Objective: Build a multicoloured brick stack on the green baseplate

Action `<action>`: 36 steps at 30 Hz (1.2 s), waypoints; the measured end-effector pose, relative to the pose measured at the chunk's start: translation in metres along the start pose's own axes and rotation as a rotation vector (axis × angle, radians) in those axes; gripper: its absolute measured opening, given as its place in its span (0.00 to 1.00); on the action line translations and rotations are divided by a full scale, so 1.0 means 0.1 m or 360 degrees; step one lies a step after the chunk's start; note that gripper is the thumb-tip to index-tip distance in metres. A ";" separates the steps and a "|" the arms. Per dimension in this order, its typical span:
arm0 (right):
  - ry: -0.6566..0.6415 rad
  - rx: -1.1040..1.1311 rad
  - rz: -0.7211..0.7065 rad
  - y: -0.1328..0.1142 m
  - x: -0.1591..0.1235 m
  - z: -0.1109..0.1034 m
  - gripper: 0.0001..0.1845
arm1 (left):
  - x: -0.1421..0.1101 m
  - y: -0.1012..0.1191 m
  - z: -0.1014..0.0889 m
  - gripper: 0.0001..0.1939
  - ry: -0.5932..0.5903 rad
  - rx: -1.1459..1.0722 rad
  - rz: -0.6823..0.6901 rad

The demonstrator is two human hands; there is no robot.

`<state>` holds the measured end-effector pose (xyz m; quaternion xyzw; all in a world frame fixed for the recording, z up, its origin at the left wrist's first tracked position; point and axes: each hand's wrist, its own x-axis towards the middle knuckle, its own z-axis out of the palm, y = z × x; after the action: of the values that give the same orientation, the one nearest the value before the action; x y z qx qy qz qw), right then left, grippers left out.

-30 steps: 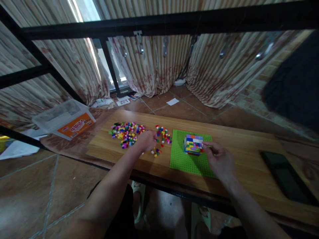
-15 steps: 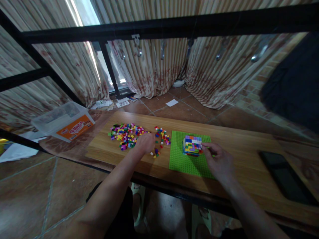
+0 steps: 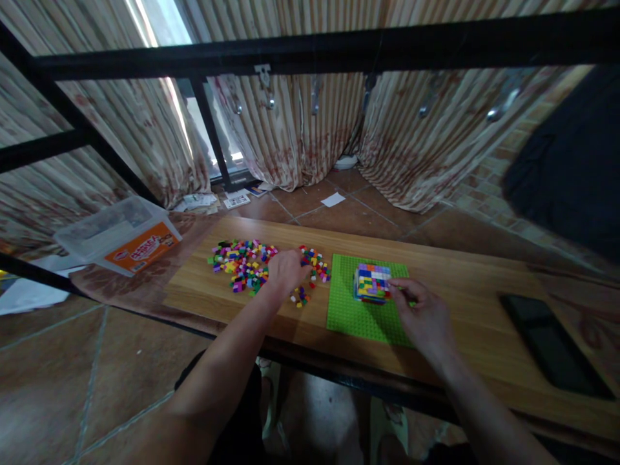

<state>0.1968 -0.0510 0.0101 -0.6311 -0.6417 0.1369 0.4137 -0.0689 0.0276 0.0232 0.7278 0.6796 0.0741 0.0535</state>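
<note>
My left hand [image 3: 287, 270] rests palm down with curled fingers on the wooden table [image 3: 484, 310], between a big heap of small coloured bricks [image 3: 241, 263] and a smaller scatter of bricks [image 3: 314, 265]. What its fingers hold is hidden. My right hand [image 3: 423, 314] lies on the green baseplate [image 3: 356, 316], its fingertips pinched against the right side of a multicoloured brick block [image 3: 371, 282] standing on the plate.
A clear plastic box with an orange label [image 3: 119, 234] sits at the table's far left. A dark phone [image 3: 552, 352] lies at the right. A few loose bricks [image 3: 301, 297] lie near the front. Black metal bars [image 3: 310, 48] cross overhead; curtains hang behind.
My left hand has shifted slightly right toward the smaller scatter of bricks. My right hand stays at the block's side.
</note>
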 end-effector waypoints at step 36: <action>-0.0268 0.1008 0.0091 -0.39 -0.09 0.02 0.06 | -0.51 0.77 -0.09 0.06 -0.0476 -0.2370 0.0509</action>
<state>0.1669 -0.0649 0.0333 -0.4752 -0.5812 0.3931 0.5309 0.0020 -0.0293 0.0443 0.5917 0.3229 0.4190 0.6084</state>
